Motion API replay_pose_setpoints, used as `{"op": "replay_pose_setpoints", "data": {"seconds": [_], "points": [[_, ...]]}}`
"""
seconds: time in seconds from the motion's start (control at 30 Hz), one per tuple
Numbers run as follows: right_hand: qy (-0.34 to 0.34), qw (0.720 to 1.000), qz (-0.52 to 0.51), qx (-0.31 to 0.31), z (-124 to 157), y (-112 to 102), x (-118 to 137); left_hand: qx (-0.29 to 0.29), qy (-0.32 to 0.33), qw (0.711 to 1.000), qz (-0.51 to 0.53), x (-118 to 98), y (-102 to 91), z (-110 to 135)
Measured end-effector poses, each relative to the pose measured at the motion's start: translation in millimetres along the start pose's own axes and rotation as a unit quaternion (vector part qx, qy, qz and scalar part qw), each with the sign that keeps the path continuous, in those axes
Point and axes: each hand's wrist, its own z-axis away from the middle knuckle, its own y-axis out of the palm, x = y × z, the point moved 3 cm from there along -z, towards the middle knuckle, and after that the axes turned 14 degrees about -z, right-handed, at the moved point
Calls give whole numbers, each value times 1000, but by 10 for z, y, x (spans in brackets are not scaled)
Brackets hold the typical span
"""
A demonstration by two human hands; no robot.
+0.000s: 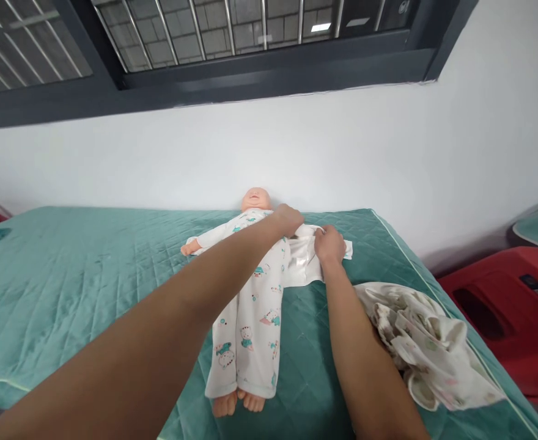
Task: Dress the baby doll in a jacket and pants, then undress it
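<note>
A baby doll (255, 199) lies on its back on the green quilted bed (90, 275), head toward the wall, dressed in a white printed sleepsuit (250, 318). My left hand (288, 219) rests closed at the doll's shoulder, on the suit's upper part. My right hand (328, 244) grips the white fabric of the open side and sleeve (303, 263) spread out to the doll's side. The doll's far arm and both bare feet show.
A crumpled white printed cloth (429, 342) lies on the bed by my right forearm. A red plastic object (502, 305) stands to the right of the bed. The white wall and a dark window frame rise behind.
</note>
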Motion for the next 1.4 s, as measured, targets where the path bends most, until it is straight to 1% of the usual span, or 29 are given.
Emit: {"op": "replay_pose_setpoints", "data": {"seconds": [0.2,0.3,0.4,0.5,0.6,0.67,0.73,0.8,0.83,0.9,0.93,1.0,1.07,1.1,1.13,1.17,1.23,1.27,1.3,1.33,1.37,1.4], "points": [[24,994,-97,-36,-123,29,-186,4,-32,999,-19,302,-84,262],[19,987,-152,-54,-183,37,-266,4,-48,999,-17,376,-110,359],[6,972,-224,-70,-239,57,-321,2,-56,998,-9,391,-113,414],[-13,944,-321,-72,-297,103,-339,-2,-56,998,2,359,-88,420],[-32,905,-417,-84,-345,129,-344,-7,-50,999,14,285,-32,381],[-43,879,-462,-113,-358,107,-357,-11,-49,999,21,206,19,336],[-60,856,-489,-156,-341,60,-365,-14,-52,998,30,100,66,286],[-88,840,-499,-197,-278,14,-344,-16,-60,997,43,-23,90,251],[-107,836,-497,-207,-229,5,-315,-17,-65,996,50,-84,88,249],[-147,839,-485,-198,-107,28,-226,-28,-71,995,67,-180,58,295],[-167,848,-472,-175,-39,62,-170,-37,-73,994,75,-204,36,351],[-203,875,-428,-101,91,160,-55,-61,-79,991,88,-183,11,532],[-227,904,-360,-26,195,263,38,-102,-100,983,119,-57,54,794],[-232,917,-324,0,232,305,71,-139,-124,970,156,43,111,943],[-232,928,-291,15,259,337,97,-175,-151,952,201,157,199,1095],[-228,937,-264,23,277,361,121,-207,-186,927,253,279,319,1240],[-221,947,-229,38,312,401,182,-259,-224,864,369,489,622,1475],[-218,948,-224,49,336,423,225,-277,-240,824,431,575,788,1557],[-217,947,-228,63,370,448,276,-282,-254,784,491,640,953,1612],[-216,944,-236,82,412,478,333,-280,-254,751,541,681,1097,1639],[-215,939,-248,106,462,513,393,-277,-248,726,579,706,1215,1645],[-215,932,-260,133,517,549,451,-274,-237,710,604,718,1300,1635]]}}
